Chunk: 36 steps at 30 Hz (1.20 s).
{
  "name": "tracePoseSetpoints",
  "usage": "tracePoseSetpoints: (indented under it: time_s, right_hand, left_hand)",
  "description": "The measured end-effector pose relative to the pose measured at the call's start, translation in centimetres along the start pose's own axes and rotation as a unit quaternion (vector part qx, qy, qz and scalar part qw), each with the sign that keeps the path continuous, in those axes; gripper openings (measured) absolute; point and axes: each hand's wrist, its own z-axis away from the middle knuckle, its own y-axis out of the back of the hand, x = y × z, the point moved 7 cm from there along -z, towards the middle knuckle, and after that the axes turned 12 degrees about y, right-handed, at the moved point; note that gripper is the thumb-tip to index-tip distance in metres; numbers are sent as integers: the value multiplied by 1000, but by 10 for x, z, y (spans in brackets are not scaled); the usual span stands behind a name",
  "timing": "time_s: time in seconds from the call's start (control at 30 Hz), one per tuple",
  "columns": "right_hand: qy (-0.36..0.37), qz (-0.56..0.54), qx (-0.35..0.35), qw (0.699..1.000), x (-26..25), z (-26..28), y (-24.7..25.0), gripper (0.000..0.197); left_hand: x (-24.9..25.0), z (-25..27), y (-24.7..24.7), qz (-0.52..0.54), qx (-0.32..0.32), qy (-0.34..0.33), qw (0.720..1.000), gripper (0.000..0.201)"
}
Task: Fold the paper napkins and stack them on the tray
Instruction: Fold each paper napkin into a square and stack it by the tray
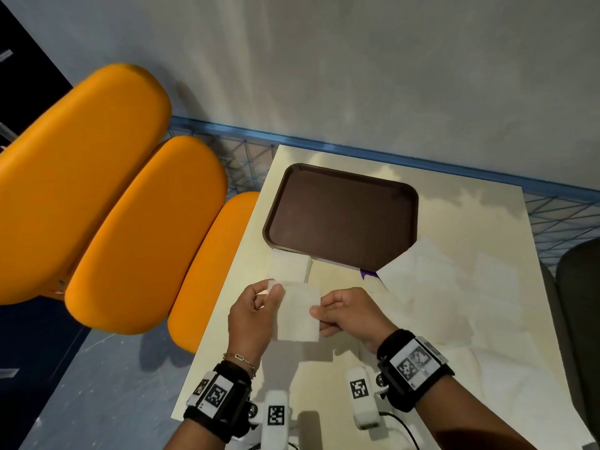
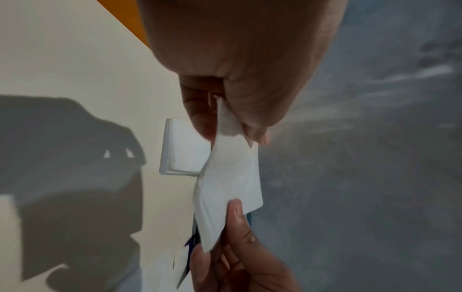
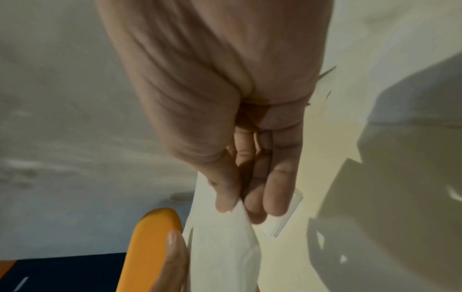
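Observation:
A white paper napkin (image 1: 298, 313) hangs in the air above the table, held between both hands. My left hand (image 1: 256, 306) pinches its upper left corner between thumb and fingers. My right hand (image 1: 341, 315) pinches its right edge. The same napkin (image 2: 230, 177) shows in the left wrist view and again as the napkin (image 3: 225, 247) in the right wrist view. A small stack of folded napkins (image 1: 289, 266) lies on the table just in front of the brown tray (image 1: 344, 219), which holds nothing. Unfolded napkins (image 1: 454, 287) are spread at the right, overlapping the tray's corner.
The cream table (image 1: 324, 378) stands against a grey wall with a blue wire basket rim (image 1: 246, 157) behind it. Orange cushioned seats (image 1: 136, 222) sit close at the left. A dark chair back (image 1: 581, 287) is at the right edge.

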Motion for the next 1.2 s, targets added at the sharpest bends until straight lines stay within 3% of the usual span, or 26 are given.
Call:
tracePoseSetpoints:
  time_s: [0.07,0.33,0.6,0.8,0.97,1.1,1.2]
  right_hand:
    - [-2,-6,26,1000,5,-21,-2,23]
    - [-22,30,120,992,31,-106,-2,21]
    - [-65,57,186,979,62,-136,-2,19]
    - [-54,123,194,972,64,-138,-2,22]
    - [-42,164,201,965,55,-127,5,29]
    - [-37,215,198,956,47,-82,34,33]
    - [-40,260,219,940,68,-30,75,39]
  left_hand:
    - [-8,-19,1,1,-30,44,999,36]
    - [-13,-98,1,-96,-12,49,994,17]
    - [-22,-139,-18,-203,29,23,978,10]
    - [-33,-144,-19,-236,47,13,970,14]
    - [-29,-141,-20,-244,64,1,968,30]
    - [-22,-126,-20,-256,92,-10,962,48]
    - [-24,-105,-26,-242,71,-40,967,44]
